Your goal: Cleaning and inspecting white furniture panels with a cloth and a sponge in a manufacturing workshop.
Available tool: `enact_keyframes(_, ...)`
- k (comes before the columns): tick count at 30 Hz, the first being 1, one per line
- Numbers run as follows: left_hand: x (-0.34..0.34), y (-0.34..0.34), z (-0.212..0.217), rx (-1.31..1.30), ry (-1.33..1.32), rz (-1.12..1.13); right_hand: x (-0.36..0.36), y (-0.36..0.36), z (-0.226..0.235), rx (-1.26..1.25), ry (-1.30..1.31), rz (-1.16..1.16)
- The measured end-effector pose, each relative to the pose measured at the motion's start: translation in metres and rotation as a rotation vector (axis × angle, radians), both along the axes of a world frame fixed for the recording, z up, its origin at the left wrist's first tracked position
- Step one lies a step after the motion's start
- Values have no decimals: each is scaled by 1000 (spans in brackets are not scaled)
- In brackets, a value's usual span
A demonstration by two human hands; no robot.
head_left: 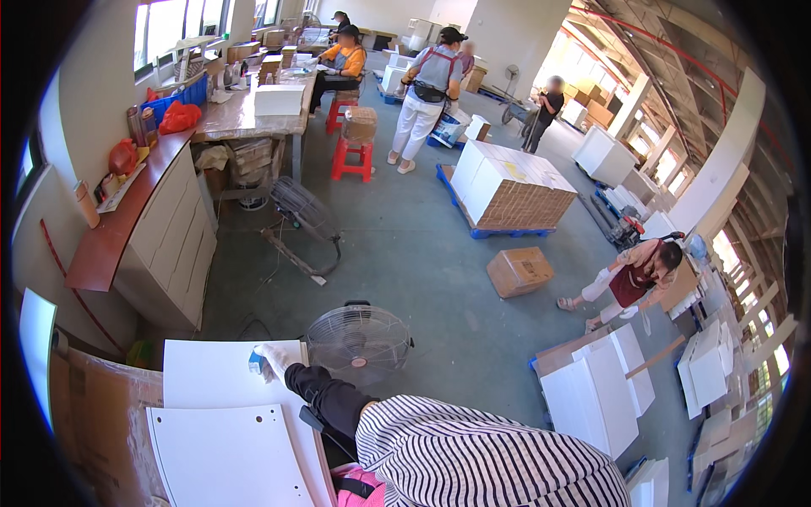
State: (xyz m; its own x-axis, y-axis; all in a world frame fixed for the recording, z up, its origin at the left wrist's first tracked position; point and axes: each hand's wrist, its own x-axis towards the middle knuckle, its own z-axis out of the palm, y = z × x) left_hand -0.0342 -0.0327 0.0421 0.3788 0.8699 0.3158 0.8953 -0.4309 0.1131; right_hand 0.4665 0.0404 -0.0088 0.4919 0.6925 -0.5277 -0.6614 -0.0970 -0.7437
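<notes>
Right hand: my white-gloved right hand [275,359] is closed, its fingers bent around a small blue object [255,363] whose kind I cannot make out
Left hand: outside my view, so I cannot tell how open it is
Blue object: under the right hand's fingers, at the upper white panel [207,373], near its far edge
Lower panel: nearer me than the hand, a white sheet with dark holes [224,456] overlaps the first
Left of the hand: a brown cardboard stack [106,406], beside the panels
Right of the hand: a round floor fan [359,338] stands just beside it, on the dark green floor [405,262]
Cabinet: beyond the hand and leftward, I see white drawers [169,258] under a red-brown top [127,211]
Worktable: farther past the hand, a film-covered table [241,118], with a person in orange [351,61] seated at its far end
Pallet stack: well beyond the hand to the right, white boards [515,182] on a blue pallet [511,232]
Far right of the hand: a person in a maroon apron [629,283] bends over
</notes>
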Motion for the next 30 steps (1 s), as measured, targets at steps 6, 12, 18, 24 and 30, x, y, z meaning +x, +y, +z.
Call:
enact_keyframes(6, 2, 0, 2, -28, 18, 16, 0, 1, -5, 27, 3, -3)
enact_keyframes(12, 0, 1, -1, -39, -12, 2, 0, 1, -3, 22, -8, 1)
enact_keyframes(18, -3, 0, -4, -98, 60, 40, 1, -1, 1, 3, 6, 21)
enact_keyframes(24, -1, -2, 3, -133, 64, 56, 0, -2, 6, 25, 24, 0)
enact_keyframes(30, 2, -3, 6, -182, 80, 84, 1, -4, 6, -12, 25, 5)
